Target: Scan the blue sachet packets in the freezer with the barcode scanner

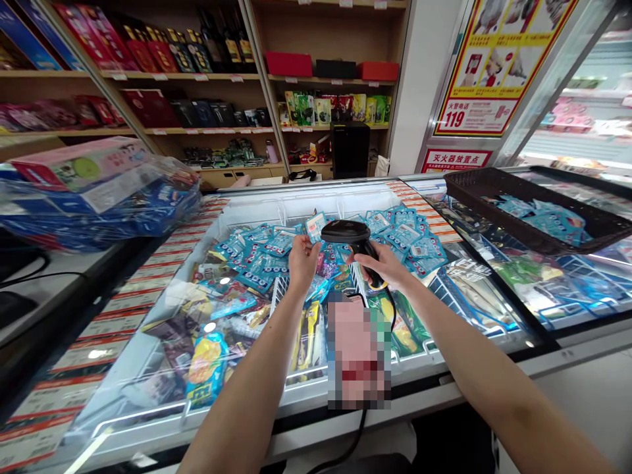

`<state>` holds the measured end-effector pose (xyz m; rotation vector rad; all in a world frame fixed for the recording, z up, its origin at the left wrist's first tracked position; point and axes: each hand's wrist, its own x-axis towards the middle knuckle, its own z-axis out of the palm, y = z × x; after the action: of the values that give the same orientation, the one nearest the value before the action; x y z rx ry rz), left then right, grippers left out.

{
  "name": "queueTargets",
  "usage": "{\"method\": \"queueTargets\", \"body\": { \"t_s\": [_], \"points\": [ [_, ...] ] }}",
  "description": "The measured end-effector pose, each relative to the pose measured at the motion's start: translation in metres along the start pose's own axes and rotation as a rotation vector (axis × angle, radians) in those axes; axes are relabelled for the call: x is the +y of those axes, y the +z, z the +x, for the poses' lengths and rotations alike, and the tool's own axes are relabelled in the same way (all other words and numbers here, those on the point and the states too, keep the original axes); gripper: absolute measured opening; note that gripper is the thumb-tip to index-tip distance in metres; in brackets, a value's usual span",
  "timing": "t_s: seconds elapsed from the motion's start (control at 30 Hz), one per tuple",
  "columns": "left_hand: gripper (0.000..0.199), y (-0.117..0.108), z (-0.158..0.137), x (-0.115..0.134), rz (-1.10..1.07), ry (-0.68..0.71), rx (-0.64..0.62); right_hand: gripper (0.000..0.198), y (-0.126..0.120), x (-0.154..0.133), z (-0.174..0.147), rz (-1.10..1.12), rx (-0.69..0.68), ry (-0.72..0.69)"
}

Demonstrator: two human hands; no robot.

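My right hand (378, 263) is wrapped round the grip of a black barcode scanner (345, 230), its head pointing left. A cable hangs down from the grip. My left hand (302, 260) pinches a small blue packet (316, 227) whose white label faces me, close to the scanner head. Beneath both hands, many similar blue packets (257, 253) lie spread over the glass top of a chest freezer (168, 316). More of these packets (409, 237) lie to the right of the scanner. A blurred-out rectangular object (358, 349) rests on the glass nearer me.
A brown basket (474, 187) with blue packets stands on the freezer at right. Plastic-wrapped boxes (99, 184) are stacked at left. Price labels (138, 276) run along the freezer edges. Ice-cream packs (207, 365) show under the glass. Shelves with bottles and boxes (289, 64) stand behind.
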<state>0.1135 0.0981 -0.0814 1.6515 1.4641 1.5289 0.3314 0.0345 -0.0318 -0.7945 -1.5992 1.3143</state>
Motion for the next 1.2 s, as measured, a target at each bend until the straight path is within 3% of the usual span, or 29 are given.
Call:
{"method": "queueTargets", "body": {
  "t_s": [0.7,1.2],
  "points": [
    [0.026,0.0003,-0.0018,0.0033,0.027,0.009,0.004,0.038,0.0001,0.0067,0.0017,-0.030,0.011,-0.013],
    [0.031,0.0006,-0.0023,0.0043,-0.110,-0.027,-0.036,0.039,0.0054,0.0022,-0.0004,-0.184,0.067,-0.006]
  ]
}}
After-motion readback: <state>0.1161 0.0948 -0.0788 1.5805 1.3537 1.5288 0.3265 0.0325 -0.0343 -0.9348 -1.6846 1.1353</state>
